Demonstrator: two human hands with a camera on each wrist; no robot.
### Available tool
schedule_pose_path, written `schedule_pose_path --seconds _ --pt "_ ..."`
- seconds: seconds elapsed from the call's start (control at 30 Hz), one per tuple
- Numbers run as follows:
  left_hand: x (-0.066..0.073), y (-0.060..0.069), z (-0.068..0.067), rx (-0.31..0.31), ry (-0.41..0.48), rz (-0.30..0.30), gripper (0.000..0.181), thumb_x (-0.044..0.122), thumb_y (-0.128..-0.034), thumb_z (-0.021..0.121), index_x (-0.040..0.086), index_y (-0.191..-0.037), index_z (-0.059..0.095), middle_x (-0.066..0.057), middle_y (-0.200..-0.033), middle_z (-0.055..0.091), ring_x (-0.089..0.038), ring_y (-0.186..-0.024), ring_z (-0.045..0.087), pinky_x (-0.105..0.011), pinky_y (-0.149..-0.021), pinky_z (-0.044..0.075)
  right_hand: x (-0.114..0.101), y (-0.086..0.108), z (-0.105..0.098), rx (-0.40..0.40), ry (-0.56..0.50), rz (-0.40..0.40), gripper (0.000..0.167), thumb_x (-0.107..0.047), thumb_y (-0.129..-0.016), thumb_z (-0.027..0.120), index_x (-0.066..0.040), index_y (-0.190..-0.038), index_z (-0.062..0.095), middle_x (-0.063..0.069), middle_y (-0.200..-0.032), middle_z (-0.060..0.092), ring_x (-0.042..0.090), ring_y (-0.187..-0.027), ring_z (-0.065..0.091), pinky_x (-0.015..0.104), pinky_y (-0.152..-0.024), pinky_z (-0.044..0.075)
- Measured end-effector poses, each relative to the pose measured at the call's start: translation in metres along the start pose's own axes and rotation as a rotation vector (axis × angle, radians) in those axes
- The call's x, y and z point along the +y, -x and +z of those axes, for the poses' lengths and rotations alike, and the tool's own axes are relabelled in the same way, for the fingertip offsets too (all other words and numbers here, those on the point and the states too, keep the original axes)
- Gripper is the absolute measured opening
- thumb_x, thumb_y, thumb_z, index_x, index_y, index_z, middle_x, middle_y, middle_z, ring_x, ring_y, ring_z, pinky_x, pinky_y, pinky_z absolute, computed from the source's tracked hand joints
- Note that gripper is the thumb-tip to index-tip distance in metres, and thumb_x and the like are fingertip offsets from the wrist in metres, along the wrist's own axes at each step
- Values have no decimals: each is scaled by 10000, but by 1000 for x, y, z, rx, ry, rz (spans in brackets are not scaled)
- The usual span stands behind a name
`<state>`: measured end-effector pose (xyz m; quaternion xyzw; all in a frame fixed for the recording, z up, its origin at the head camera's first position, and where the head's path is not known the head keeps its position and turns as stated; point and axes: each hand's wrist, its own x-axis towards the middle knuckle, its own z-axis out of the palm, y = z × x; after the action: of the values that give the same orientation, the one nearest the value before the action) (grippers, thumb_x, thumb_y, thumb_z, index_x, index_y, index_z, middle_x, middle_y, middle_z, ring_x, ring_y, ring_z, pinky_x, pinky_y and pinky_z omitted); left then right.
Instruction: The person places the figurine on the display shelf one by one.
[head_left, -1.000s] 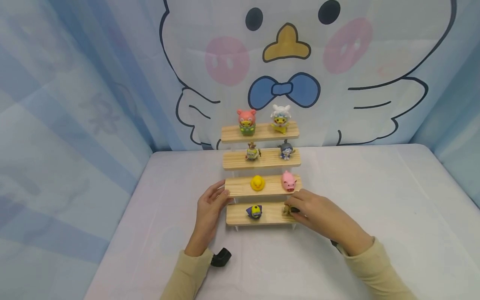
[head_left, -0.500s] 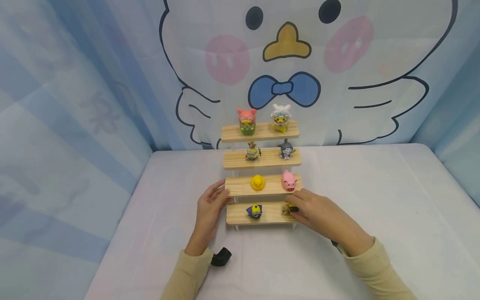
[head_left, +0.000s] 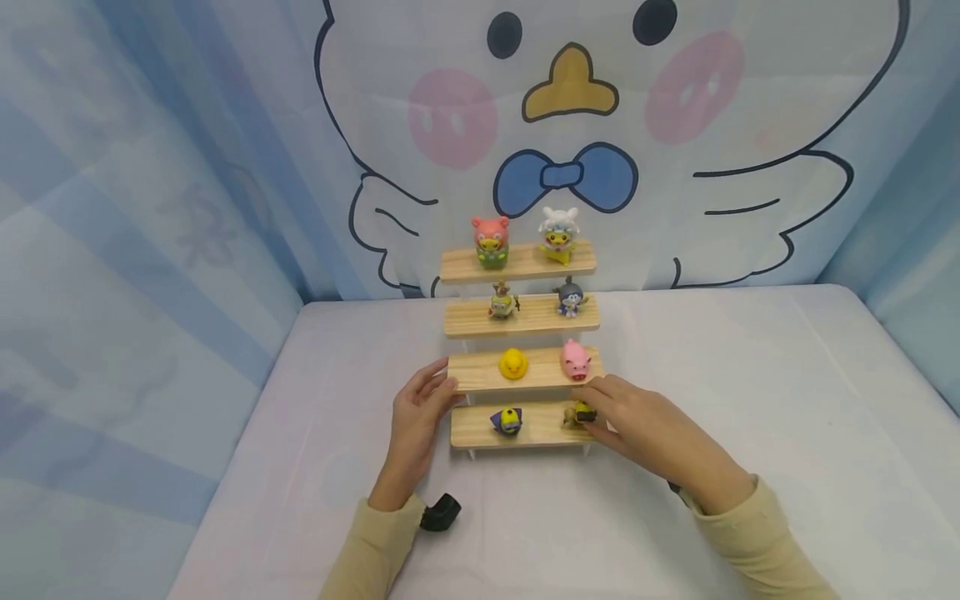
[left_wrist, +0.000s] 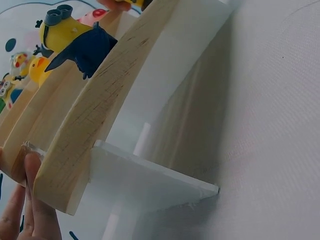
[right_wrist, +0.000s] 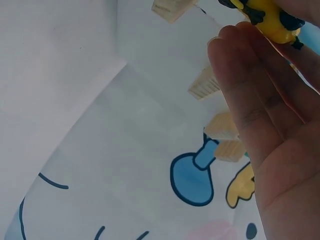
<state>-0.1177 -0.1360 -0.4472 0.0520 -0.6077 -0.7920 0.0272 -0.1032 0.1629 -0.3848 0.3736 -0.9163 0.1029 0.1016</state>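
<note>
A four-tier wooden display stand (head_left: 480, 430) stands on the table. My left hand (head_left: 420, 412) holds the left end of its second tier from the bottom, thumb at the front and fingers behind. At the right end of the lowest tier, my right hand (head_left: 645, 421) pinches a small yellow and dark minion figurine (head_left: 584, 412), partly hidden by the fingers. In the right wrist view this figurine (right_wrist: 275, 25) lies between thumb and fingertips. A caped minion figurine (head_left: 507, 421) sits left on the same tier. Above are a yellow duck (head_left: 513, 364) and a pink pig (head_left: 576, 360).
Higher tiers carry a small horned figurine (head_left: 502, 302), a grey-hooded one (head_left: 571, 298), a pink-hooded one (head_left: 491, 243) and a white-hooded one (head_left: 558, 237). A cartoon curtain (head_left: 660, 225) hangs right behind the stand. White cloth covers the table (head_left: 750, 375).
The minion figurine in my right hand has turned slightly, and more of its yellow shows between the fingers. My left hand keeps its hold on the stand.
</note>
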Motion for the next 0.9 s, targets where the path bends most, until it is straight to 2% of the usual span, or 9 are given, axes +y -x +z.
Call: schedule_pose_path --seconds 0.33,0.7,0.9 --pt "2 0 -3 22 -1 28 398 69 -932 688 29 -1318 595 -153 -1189 649 -161 -926 690 -294 -852 602 0 0 -6 -5 7 -4 470 -146 -808 830 -45 -1228 644 33 -1080 661 133 -927 630 294 -724 594" --pt "6 -1 -5 35 -93 121 406 68 -933 688 -47 -1308 586 -173 -1172 620 -130 -928 686 -284 -836 606 4 6 -13 27 -19 14 484 -177 -815 830 -65 -1241 631 41 -1120 655 167 -988 637 351 -787 599" --pt "13 -1 -12 54 -160 146 371 84 -928 699 12 -1284 621 -240 -1222 619 -136 -933 686 -282 -849 602 9 9 -17 61 -30 26 510 -249 -818 829 -41 -1234 620 71 -1138 647 200 -1014 633 385 -828 598"
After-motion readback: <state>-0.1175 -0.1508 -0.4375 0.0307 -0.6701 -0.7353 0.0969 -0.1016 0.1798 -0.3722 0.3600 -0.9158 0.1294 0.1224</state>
